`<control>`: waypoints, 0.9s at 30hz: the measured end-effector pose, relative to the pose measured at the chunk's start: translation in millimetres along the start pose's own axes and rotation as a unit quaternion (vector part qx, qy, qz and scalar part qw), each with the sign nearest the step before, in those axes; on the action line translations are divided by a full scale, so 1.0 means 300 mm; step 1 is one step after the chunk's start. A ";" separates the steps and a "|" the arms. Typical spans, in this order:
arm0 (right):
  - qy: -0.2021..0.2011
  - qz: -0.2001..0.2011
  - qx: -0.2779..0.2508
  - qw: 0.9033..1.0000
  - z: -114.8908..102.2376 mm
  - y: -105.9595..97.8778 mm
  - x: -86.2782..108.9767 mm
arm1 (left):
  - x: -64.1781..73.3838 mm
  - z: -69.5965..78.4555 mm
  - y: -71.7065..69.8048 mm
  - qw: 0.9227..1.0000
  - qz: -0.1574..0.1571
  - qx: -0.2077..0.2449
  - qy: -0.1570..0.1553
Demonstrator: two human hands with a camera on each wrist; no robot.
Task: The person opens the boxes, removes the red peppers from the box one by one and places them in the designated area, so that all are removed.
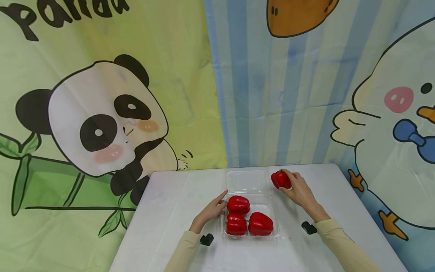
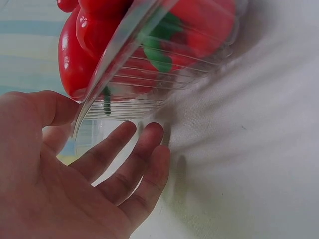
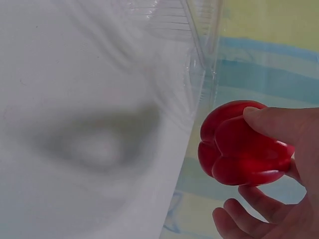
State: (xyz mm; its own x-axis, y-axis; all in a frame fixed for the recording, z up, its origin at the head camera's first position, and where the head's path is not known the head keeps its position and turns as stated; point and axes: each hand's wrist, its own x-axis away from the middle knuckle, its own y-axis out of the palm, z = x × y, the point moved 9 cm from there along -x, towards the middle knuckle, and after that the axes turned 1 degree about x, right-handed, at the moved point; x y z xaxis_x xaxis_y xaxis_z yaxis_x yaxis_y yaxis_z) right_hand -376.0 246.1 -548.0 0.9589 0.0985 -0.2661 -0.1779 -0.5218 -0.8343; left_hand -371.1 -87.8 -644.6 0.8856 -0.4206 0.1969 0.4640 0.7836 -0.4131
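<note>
My right hand (image 1: pixel 300 190) pinches a red bell pepper (image 3: pixel 244 144) between thumb and fingers, holding it up off the table to the right of the clear lid (image 1: pixel 246 181). At the left edge of a clear plastic container (image 1: pixel 274 223), my left hand (image 1: pixel 211 211) has its thumb at the rim and its other fingers loosely extended outside the wall. Inside the container lie three red bell peppers: one at the back left (image 1: pixel 238 204), one at the front left (image 1: pixel 236 224) and one at the front right (image 1: pixel 260 224). Green stems show through the wall in the left wrist view.
The lid lies folded back behind the container on the white table (image 1: pixel 183 189). Black wrist-camera pieces show beside the left wrist (image 1: pixel 206 239) and the right wrist (image 1: pixel 309 227). Behind the table hangs a cloth (image 1: pixel 190 113) with a panda and a duck.
</note>
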 end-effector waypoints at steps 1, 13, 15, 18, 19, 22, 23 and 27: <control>0.008 -0.004 0.001 1.000 0.008 0.005 -0.001 | 0.000 0.000 0.000 1.000 0.000 0.001 0.000; 0.067 -0.024 0.012 0.997 0.067 0.037 -0.011 | -0.004 -0.009 0.002 1.000 -0.004 -0.010 -0.008; 0.072 -0.027 0.018 0.997 0.075 0.042 -0.013 | -0.005 -0.010 0.001 1.000 -0.004 -0.011 -0.008; 0.082 -0.031 0.028 0.996 0.089 0.050 -0.015 | -0.006 -0.011 0.000 1.000 -0.004 -0.010 -0.008; 0.086 -0.033 0.032 0.995 0.095 0.054 -0.016 | -0.006 -0.010 0.000 1.000 -0.005 -0.009 -0.007; 0.100 -0.036 0.043 0.993 0.114 0.067 -0.017 | -0.005 -0.008 -0.001 1.000 -0.006 -0.009 -0.004; 0.104 -0.036 0.046 0.993 0.119 0.070 -0.017 | -0.004 -0.006 -0.001 1.000 -0.005 -0.009 -0.003; 0.111 -0.033 0.056 0.992 0.134 0.081 -0.021 | -0.002 -0.002 -0.002 1.000 -0.003 -0.006 0.004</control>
State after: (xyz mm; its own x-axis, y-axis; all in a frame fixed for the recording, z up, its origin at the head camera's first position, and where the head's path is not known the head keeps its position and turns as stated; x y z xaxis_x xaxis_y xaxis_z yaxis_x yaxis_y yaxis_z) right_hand -395.1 267.0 -586.1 0.9921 -0.0658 -0.1071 -0.1249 -0.4210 -0.8984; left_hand -371.9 -88.4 -644.9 0.8825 -0.4289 0.1931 0.4693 0.7753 -0.4227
